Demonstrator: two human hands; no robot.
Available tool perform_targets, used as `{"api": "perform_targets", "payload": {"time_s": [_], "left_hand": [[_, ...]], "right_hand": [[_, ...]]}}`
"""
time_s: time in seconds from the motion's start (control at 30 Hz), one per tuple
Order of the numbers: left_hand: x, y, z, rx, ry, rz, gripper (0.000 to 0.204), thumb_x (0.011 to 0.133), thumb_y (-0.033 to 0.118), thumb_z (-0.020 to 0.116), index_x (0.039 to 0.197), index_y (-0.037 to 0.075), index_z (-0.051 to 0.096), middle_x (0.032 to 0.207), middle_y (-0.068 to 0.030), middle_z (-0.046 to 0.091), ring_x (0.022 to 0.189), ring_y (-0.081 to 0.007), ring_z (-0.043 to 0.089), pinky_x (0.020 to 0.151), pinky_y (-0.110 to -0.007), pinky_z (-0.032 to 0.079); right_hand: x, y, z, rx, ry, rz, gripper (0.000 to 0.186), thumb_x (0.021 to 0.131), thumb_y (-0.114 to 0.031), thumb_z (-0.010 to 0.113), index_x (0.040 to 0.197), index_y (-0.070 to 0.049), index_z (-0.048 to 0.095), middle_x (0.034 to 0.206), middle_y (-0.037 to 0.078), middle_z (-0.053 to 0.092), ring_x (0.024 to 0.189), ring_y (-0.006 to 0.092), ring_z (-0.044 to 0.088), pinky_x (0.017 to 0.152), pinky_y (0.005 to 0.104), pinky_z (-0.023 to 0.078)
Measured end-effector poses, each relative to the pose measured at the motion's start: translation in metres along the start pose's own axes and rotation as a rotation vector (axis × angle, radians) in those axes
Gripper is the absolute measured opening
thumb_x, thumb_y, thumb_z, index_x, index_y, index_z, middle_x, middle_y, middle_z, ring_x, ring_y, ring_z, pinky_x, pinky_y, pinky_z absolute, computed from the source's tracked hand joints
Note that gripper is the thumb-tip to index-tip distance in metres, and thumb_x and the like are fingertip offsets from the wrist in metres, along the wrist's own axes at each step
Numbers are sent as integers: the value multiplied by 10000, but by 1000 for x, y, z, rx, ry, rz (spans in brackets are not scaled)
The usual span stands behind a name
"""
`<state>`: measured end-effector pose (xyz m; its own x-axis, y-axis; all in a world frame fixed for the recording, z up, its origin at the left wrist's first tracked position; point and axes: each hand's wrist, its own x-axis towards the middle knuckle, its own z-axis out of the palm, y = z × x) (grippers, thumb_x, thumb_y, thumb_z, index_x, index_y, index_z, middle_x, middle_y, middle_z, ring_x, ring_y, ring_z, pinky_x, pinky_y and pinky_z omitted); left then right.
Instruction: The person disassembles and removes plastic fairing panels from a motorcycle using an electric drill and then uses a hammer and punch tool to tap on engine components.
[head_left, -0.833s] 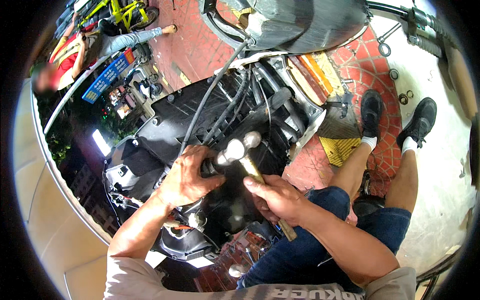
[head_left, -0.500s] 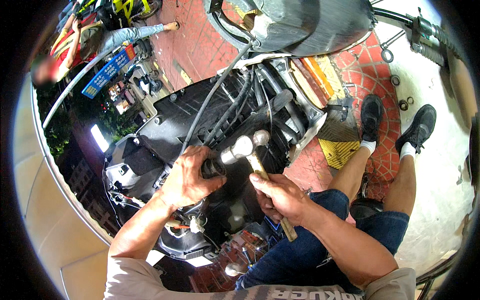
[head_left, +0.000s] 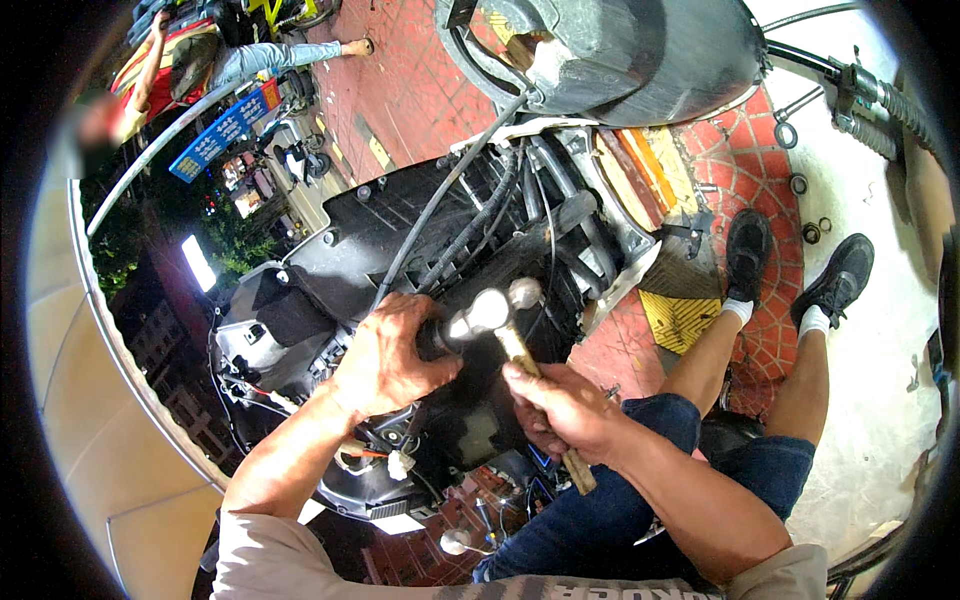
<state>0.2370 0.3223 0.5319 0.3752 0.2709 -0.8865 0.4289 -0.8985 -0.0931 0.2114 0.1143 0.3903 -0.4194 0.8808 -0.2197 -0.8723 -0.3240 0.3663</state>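
Observation:
My right hand is closed round the wooden handle of a ball-peen hammer. The hammer's silvery head points left, its flat face right beside a dark cylindrical part; whether they touch I cannot tell. Around that part curl the fingers of my left hand, hiding much of it. Both hands are over the exposed black body of a scooter, where cables and tubes run. A long black cable passes up from near my left hand.
At the top is a dark scooter body panel. Loose wiring with a white connector hangs below my left forearm. Metal rings lie on the pale surface at right, near my shoes. A person stands at upper left.
The view has shifted slightly, so the scooter appears lower and further right. The hammer's head has come a little nearer the dark part; both hands keep their hold.

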Motion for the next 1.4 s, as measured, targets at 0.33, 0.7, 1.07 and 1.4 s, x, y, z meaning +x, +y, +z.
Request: {"api": "perform_targets", "payload": {"time_s": [0.33, 0.7, 1.07, 1.4], "left_hand": [[0, -3, 2, 31, -29, 17, 520, 661, 222, 864, 1064, -31, 654, 1006, -215, 660, 967, -401, 633, 874, -452, 513], [0, 7, -5, -11, -46, 8, 510, 693, 198, 866, 1102, -43, 677, 1034, -220, 682, 977, -392, 665, 879, -436, 528], [-7, 14, 3, 168, 89, 60, 486, 703, 241, 836, 1077, -38, 699, 960, -199, 676, 902, -382, 673, 810, -434, 553], [-7, 10, 4, 152, 70, 53, 489, 667, 207, 859, 1052, -29, 669, 930, -189, 642, 882, -387, 649, 808, -429, 533]], "right_hand": [[0, 0, 1, -62, -30, -10, 447, 1067, -470, 500, 799, -114, 473, 594, -12, 405, 405, 111, 405, 380, 287, 344], [8, 6, -11, -123, 64, -166, 479, 1075, -509, 459, 833, -97, 495, 597, -8, 432, 422, 111, 411, 386, 286, 358], [19, 18, -14, -137, 62, -110, 519, 1070, -541, 447, 786, -108, 485, 590, -10, 434, 423, 103, 402, 378, 279, 344], [8, 6, -9, -145, -3, -114, 538, 1074, -560, 412, 780, -112, 465, 566, -25, 389, 415, 87, 393, 371, 263, 355]]}}
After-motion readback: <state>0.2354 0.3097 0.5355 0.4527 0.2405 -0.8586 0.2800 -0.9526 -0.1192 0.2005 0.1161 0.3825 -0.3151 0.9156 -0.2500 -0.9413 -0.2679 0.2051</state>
